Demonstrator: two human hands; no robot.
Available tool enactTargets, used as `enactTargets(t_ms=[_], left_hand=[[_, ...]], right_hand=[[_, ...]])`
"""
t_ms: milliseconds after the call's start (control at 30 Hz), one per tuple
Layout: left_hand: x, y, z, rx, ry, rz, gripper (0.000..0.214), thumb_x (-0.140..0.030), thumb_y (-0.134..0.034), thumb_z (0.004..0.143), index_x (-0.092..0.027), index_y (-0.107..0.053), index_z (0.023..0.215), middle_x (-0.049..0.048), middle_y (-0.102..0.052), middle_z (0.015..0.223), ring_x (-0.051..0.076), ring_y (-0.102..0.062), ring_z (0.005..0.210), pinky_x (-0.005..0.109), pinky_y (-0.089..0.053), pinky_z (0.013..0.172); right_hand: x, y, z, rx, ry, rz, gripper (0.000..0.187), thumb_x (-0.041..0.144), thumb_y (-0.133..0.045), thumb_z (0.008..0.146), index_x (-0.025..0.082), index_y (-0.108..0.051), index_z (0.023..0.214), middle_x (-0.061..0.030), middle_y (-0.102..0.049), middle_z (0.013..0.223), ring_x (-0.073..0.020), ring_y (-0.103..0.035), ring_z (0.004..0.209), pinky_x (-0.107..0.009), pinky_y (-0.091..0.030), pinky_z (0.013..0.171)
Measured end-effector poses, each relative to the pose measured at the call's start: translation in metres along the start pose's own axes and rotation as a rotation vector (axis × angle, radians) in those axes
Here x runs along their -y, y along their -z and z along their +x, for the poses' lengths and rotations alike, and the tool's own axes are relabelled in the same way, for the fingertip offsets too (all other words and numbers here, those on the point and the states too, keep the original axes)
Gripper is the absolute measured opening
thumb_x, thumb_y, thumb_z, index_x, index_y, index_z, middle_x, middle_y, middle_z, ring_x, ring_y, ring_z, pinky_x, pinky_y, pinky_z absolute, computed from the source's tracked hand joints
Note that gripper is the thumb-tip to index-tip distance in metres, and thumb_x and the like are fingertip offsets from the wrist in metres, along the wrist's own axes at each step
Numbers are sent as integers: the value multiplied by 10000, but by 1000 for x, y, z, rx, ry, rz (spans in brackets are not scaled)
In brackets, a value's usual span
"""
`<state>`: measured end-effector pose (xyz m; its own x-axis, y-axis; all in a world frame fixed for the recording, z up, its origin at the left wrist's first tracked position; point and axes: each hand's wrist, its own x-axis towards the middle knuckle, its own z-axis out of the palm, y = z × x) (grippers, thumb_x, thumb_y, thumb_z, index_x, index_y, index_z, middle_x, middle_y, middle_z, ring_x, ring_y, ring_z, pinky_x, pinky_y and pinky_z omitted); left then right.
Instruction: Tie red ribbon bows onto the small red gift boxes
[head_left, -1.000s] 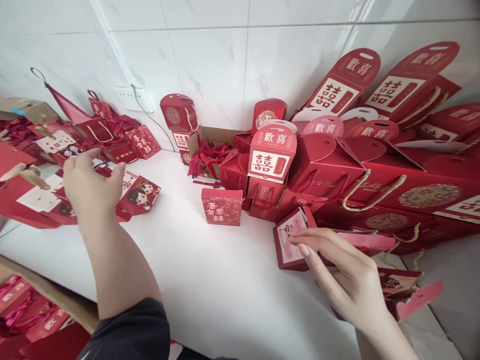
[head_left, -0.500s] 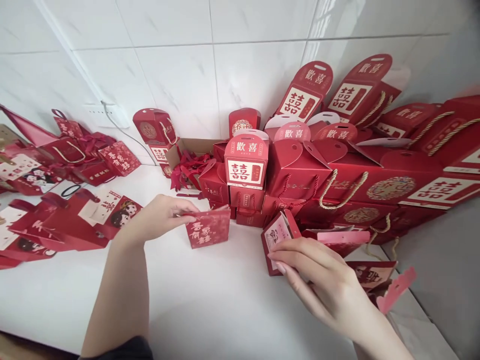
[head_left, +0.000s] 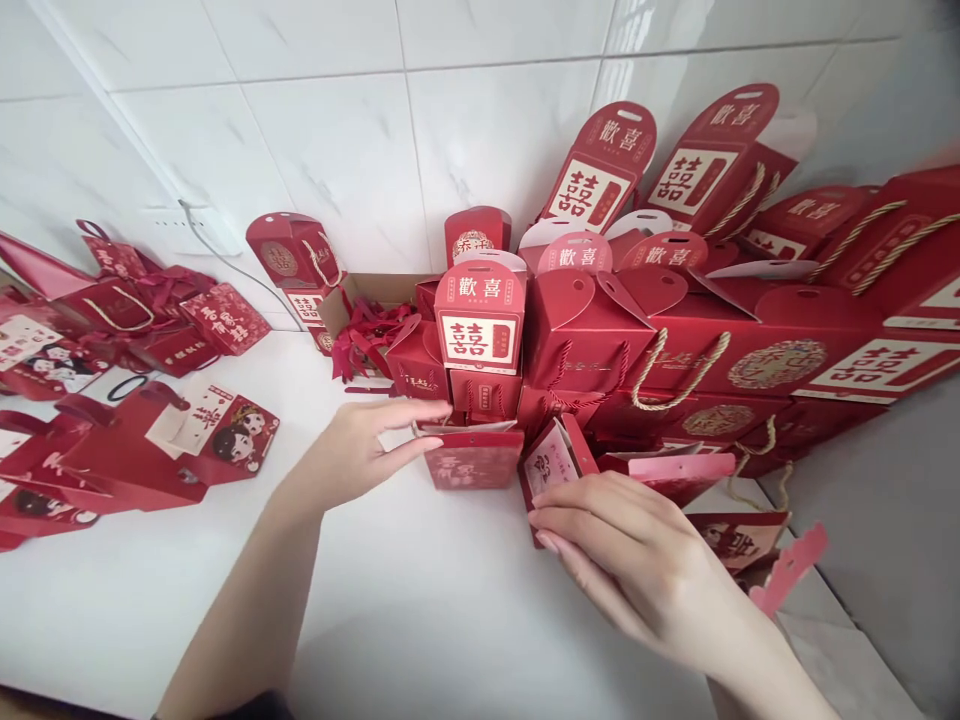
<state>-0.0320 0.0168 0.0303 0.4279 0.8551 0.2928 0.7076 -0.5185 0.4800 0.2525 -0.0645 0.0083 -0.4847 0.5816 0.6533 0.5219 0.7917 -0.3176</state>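
Pinching one red bag (head_left: 474, 464), six o'clock of centre, the left hand (head_left: 358, 455) had thumb and fingers slightly parted. Fingers bunched, the right hand (head_left: 637, 550) touched one pink-panelled box (head_left: 551, 468) at the bag's three o'clock; the grip could not be told.

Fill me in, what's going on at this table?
A person is handling two small red packages over the white table. The left hand holds the upper left corner of a small red bag between thumb and fingers. The right hand has its fingertips against a box with a pale pink panel, just right of the bag; how firm that hold is, I can't tell. More red boxes are stacked behind, against the wall.
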Motion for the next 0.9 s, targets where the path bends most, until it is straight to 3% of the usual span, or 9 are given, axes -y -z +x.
enactTargets(t_ms=[67,133,200,267,333,467,667,800,900], left_hand=[[12,4,14,-175,9,15,315,-379,-574,900,-291,-689,1180,-9,-718,1165,169,-684,1006,207,-558,752],[37,14,37,-425,55,91,282,-349,-517,928,-262,-717,1108,-3,-736,1097,163,-683,986,238,-531,885],[74,24,69,-513,177,203,304,-336,-507,919,-232,-712,1118,11,-738,1091,173,-685,975,252,-519,907],[114,29,105,-338,361,369,325,-304,-498,901,-215,-721,1119,18,-751,1059,179,-693,931,252,-514,893],[149,29,137,-233,408,404,290,-286,-565,842,-203,-760,1041,39,-762,1018,215,-693,941,264,-514,872],[191,22,174,-46,498,457,225,-188,-698,649,-237,-800,844,52,-776,919,277,-695,939,290,-520,815],[217,19,190,96,596,487,369,-151,-736,547,-301,-801,877,47,-765,1007,313,-678,1015,309,-518,844],[227,21,193,101,615,481,311,-205,-752,566,-284,-805,862,69,-751,1053,350,-652,1067,358,-511,893],[229,24,190,122,590,418,282,-201,-714,607,-267,-808,865,47,-757,1033,298,-669,1025,308,-511,896]], right_hand=[[-1,1,0,-7,3,-6,130,108,-567,927,127,-670,1004,-72,-713,932,-164,-657,858,-317,-504,792],[-2,3,0,-17,5,-19,132,103,-559,929,124,-668,1001,-73,-712,940,-160,-653,854,-316,-498,801],[-3,5,0,-31,9,-30,133,98,-553,931,121,-667,995,-75,-710,948,-158,-650,866,-314,-494,817],[-2,6,0,-41,8,-32,131,93,-552,930,116,-666,990,-74,-709,944,-153,-647,868,-306,-490,817],[-2,7,0,-47,11,-28,126,91,-554,928,110,-666,984,-70,-707,931,-148,-645,863,-297,-488,806],[0,8,1,-67,21,-54,134,92,-543,935,105,-670,976,-59,-707,907,-142,-644,855,-293,-479,818],[-3,8,3,-64,14,-103,139,94,-538,940,104,-670,980,-59,-707,915,-148,-644,861,-304,-471,827],[-5,8,3,-61,17,-122,135,90,-541,937,102,-670,978,-62,-707,920,-152,-639,859,-308,-468,822],[-5,8,2,-56,17,-128,135,84,-542,934,103,-665,987,-65,-704,925,-156,-634,852,-314,-468,806]])
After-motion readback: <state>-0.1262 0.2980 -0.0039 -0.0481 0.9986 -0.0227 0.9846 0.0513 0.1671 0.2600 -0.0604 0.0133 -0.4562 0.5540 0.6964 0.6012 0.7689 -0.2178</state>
